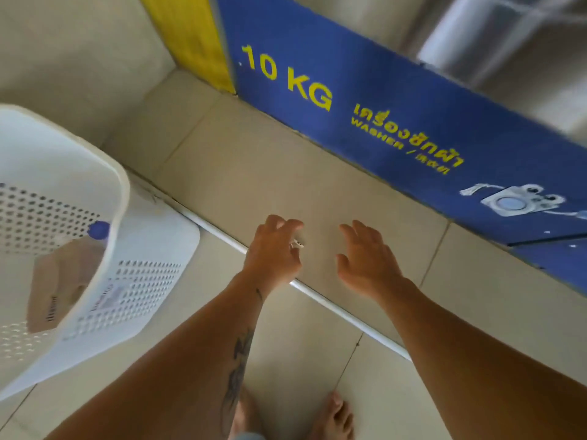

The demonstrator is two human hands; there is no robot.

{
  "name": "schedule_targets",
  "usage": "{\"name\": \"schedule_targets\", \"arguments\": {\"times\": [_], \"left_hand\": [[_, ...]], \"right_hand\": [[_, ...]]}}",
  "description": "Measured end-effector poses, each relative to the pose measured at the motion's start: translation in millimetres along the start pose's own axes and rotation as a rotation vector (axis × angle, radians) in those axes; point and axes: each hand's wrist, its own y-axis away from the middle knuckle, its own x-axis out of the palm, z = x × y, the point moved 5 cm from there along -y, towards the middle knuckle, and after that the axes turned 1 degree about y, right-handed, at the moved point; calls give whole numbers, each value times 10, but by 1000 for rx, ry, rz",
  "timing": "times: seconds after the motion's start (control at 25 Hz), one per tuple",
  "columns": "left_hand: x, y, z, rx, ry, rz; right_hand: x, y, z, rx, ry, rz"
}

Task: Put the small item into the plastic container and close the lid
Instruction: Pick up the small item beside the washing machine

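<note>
My left hand [273,252] reaches out over a raised tiled step, fingers curled, with a small white item [297,244] pinched at its fingertips. My right hand [365,258] hovers beside it, palm down, fingers spread and holding nothing. A white perforated plastic container [122,198] stands on the floor to the left, about a hand's width from my left hand. Inside it lie a brown paper bag [60,290] and something with a blue cap [99,230]. I cannot make out a lid.
A blue washer panel [381,128] marked "10 KG" rises behind the step, with a yellow panel [193,36] at its left. A white strip [333,308] edges the step [241,173]. My bare feet [333,417] stand on beige floor tiles below.
</note>
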Motion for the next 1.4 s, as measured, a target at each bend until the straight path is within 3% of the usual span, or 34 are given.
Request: {"name": "schedule_targets", "arguments": {"times": [0.16,0.32,0.48,0.72,0.84,1.04,1.4], "left_hand": [[221,-223,173,156,-227,-18],[250,-362,219,237,-291,-34],[251,-477,233,203,-233,-6],[69,-299,154,130,-247,36],[-293,-28,11,99,-162,12],[-1366,654,-482,95,-68,-128],[-3409,2391,-1549,-99,120,-387]], "right_hand": [[302,-185,-58,-16,28,-105],[387,-182,-65,2,50,-185],[380,-184,-77,-2,48,-137],[105,-72,-9,5,-70,96],[-303,208,185,-23,-64,92],[-1465,834,626,-94,-65,-61],[-3463,2500,1744,-181,-98,-209]]}}
